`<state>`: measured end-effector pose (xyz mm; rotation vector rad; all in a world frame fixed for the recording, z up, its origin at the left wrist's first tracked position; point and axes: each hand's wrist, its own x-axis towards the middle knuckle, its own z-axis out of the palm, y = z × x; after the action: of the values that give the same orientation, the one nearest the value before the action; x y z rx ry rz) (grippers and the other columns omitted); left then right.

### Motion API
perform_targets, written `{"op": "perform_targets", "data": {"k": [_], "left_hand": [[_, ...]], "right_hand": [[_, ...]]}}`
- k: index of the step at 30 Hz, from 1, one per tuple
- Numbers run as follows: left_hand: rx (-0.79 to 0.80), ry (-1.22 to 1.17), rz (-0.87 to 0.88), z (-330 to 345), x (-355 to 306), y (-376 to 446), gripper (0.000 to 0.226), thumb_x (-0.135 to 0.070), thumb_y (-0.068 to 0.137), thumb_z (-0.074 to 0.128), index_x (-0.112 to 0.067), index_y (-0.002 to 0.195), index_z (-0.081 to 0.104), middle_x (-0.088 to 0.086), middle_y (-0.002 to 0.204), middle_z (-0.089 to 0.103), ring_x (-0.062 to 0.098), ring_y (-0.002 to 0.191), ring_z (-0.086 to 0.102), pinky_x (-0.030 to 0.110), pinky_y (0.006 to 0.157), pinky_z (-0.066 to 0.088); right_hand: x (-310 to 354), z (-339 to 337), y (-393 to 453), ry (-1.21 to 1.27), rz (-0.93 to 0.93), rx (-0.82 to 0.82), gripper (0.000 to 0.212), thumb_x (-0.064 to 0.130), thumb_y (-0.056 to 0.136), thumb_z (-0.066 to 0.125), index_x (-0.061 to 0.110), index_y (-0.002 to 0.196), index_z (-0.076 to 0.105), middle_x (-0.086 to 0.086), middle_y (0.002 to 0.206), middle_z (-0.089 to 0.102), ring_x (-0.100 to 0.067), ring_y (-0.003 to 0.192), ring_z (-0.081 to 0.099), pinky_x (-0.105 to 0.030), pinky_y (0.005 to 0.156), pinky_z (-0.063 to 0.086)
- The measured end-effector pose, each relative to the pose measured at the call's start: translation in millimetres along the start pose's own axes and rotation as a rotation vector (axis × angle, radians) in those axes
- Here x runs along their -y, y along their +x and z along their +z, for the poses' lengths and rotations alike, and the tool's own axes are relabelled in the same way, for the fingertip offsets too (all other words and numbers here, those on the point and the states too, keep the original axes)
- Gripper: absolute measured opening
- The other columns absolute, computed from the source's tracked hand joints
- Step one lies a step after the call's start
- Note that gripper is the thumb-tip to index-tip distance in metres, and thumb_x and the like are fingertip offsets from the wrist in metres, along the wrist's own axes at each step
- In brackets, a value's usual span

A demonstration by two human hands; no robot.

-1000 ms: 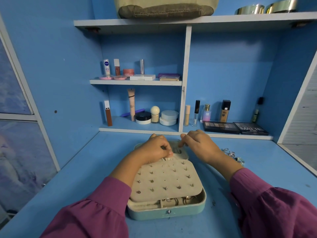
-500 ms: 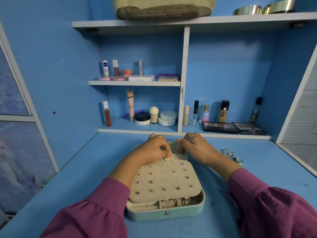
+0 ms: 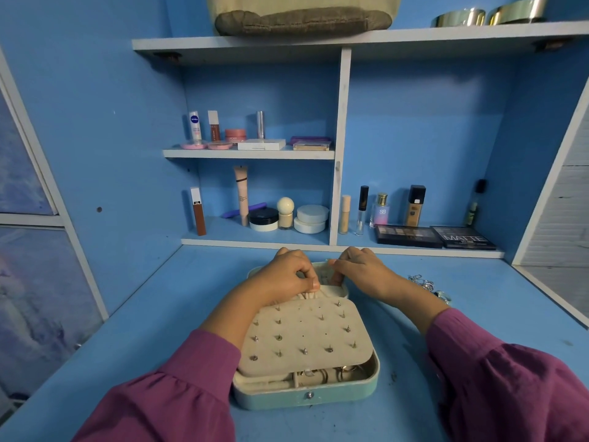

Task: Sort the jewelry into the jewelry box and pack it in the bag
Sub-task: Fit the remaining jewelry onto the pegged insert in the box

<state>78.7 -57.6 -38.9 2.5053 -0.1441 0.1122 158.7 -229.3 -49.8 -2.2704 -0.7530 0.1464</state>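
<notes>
Working at the far end of the jewelry box (image 3: 306, 398), left hand (image 3: 287, 275) and right hand (image 3: 360, 271) stay curled, pinching something too small to tell; barely any change, sorting continues.

Loose jewelry (image 3: 428, 287) crowds the desk (image 3: 153, 317) right of the box (image 3: 306, 398).

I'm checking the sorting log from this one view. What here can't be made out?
Head view:
- What the left hand and right hand pinch: hidden by curled fingers.
- Jewelry box lower tray: mostly covered by the earring panel.
- Loose jewelry on the desk: too small, partly behind the right forearm.
- Bag: cut off by the top edge.
</notes>
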Motion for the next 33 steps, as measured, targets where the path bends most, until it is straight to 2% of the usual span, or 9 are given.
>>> {"op": "perform_targets", "data": {"k": [2, 5, 7, 11, 15, 21, 26, 30, 33], "left_hand": [[0.005, -0.004, -0.002, 0, 0, 0, 0.006, -0.021, 0.087, 0.067, -0.022, 0.081, 0.068, -0.009, 0.098, 0.053, 0.011, 0.110, 0.040, 0.032, 0.101, 0.035], [0.013, 0.005, -0.003, -1, -1, 0, 0.009, -0.021, 0.087, 0.066, -0.025, 0.078, 0.067, -0.009, 0.098, 0.053, 0.011, 0.109, 0.040, 0.033, 0.101, 0.036], [0.017, 0.017, -0.005, -1, -2, -1, 0.010, -0.022, 0.087, 0.066, -0.026, 0.077, 0.067, -0.010, 0.098, 0.052, 0.012, 0.109, 0.040, 0.033, 0.100, 0.036], [0.013, 0.029, -0.003, -1, -2, 0, 0.012, -0.022, 0.087, 0.067, -0.025, 0.075, 0.065, -0.007, 0.100, 0.052, 0.013, 0.110, 0.039, 0.034, 0.101, 0.035], [0.004, 0.023, 0.007, 0, -1, 0, 0.006, -0.020, 0.087, 0.066, -0.018, 0.082, 0.068, -0.009, 0.099, 0.051, 0.013, 0.109, 0.039, 0.033, 0.102, 0.034], [0.013, 0.059, -0.002, -1, -2, 0, 0.008, -0.022, 0.088, 0.065, -0.021, 0.080, 0.065, -0.009, 0.100, 0.050, 0.013, 0.111, 0.039, 0.034, 0.103, 0.034], [-0.005, 0.038, -0.044, -2, 1, -1, 0.012, -0.028, 0.082, 0.072, -0.031, 0.071, 0.066, -0.009, 0.099, 0.052, 0.010, 0.108, 0.039, 0.036, 0.102, 0.036], [-0.016, 0.042, -0.044, -5, -3, -3, 0.011, -0.026, 0.078, 0.075, -0.031, 0.072, 0.069, -0.008, 0.097, 0.052, 0.010, 0.104, 0.039, 0.033, 0.097, 0.040], [0.001, 0.040, -0.049, -7, -2, -4, 0.007, -0.024, 0.078, 0.075, -0.029, 0.075, 0.072, -0.007, 0.099, 0.052, 0.010, 0.105, 0.039, 0.032, 0.097, 0.040]], "right_hand": [[1, -4, -2, 0.081, -0.038, -0.062, 0.045, 0.039, 0.096, 0.047, 0.029, 0.060, 0.073, 0.005, 0.091, 0.055, -0.015, 0.102, 0.049, -0.035, 0.099, 0.036], [4, -6, -8, 0.015, -0.090, -0.042, 0.039, 0.043, 0.096, 0.044, 0.041, 0.070, 0.072, 0.006, 0.092, 0.048, -0.014, 0.102, 0.045, -0.030, 0.096, 0.033], [8, -5, -11, -0.072, -0.092, -0.002, 0.038, 0.046, 0.096, 0.042, 0.044, 0.069, 0.069, 0.005, 0.094, 0.045, -0.013, 0.102, 0.040, -0.028, 0.095, 0.029], [15, -2, -12, -0.115, -0.064, 0.003, 0.039, 0.044, 0.096, 0.044, 0.037, 0.063, 0.063, 0.005, 0.095, 0.046, -0.012, 0.100, 0.036, -0.028, 0.092, 0.029], [16, 4, -11, -0.206, -0.071, 0.066, 0.031, 0.039, 0.096, 0.048, 0.015, 0.085, 0.063, 0.006, 0.099, 0.044, -0.014, 0.103, 0.035, -0.027, 0.091, 0.030], [21, 7, -11, -0.156, -0.058, 0.083, 0.023, 0.038, 0.095, 0.049, 0.028, 0.074, 0.052, 0.009, 0.095, 0.044, -0.015, 0.103, 0.036, -0.028, 0.091, 0.031], [11, 8, -10, -0.123, -0.094, -0.002, 0.029, 0.036, 0.086, 0.066, 0.010, 0.074, 0.071, 0.004, 0.091, 0.050, -0.013, 0.098, 0.040, -0.024, 0.081, 0.031], [9, 1, -11, 0.060, -0.123, -0.063, 0.009, 0.022, 0.073, 0.081, 0.023, 0.068, 0.074, 0.003, 0.090, 0.054, -0.012, 0.092, 0.053, -0.018, 0.075, 0.039], [7, 0, -11, 0.036, -0.140, -0.026, 0.011, 0.024, 0.072, 0.082, 0.030, 0.069, 0.073, 0.003, 0.093, 0.055, -0.011, 0.095, 0.053, -0.025, 0.085, 0.044]]}}
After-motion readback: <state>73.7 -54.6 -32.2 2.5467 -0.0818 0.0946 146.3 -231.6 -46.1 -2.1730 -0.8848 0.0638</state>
